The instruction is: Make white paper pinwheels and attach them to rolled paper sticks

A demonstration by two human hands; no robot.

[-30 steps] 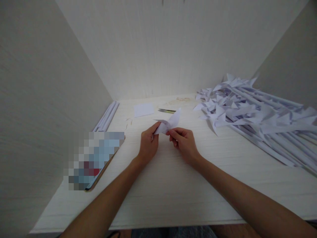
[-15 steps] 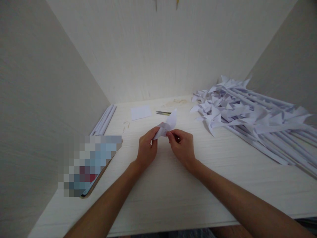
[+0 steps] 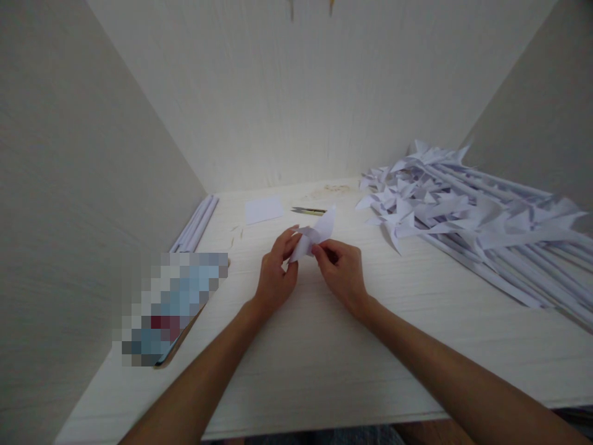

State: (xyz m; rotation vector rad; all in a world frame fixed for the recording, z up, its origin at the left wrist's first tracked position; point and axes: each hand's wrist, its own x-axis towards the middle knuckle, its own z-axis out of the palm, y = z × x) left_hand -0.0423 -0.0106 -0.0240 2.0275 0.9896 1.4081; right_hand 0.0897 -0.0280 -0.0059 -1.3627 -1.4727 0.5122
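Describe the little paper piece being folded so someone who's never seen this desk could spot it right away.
On the pale wooden desk, look at the middle, where the left hand and right hand meet. Pinched between their fingertips is a small folded white paper piece. Unlike the pile of finished pinwheels on the right, it has no stick and is held off the surface.

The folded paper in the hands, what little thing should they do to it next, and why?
Probably press the next flap toward the middle. Both the left hand and the right hand pinch the half-folded white paper, with one point sticking up unfolded, while the finished pinwheels piled at the right have every point folded in.
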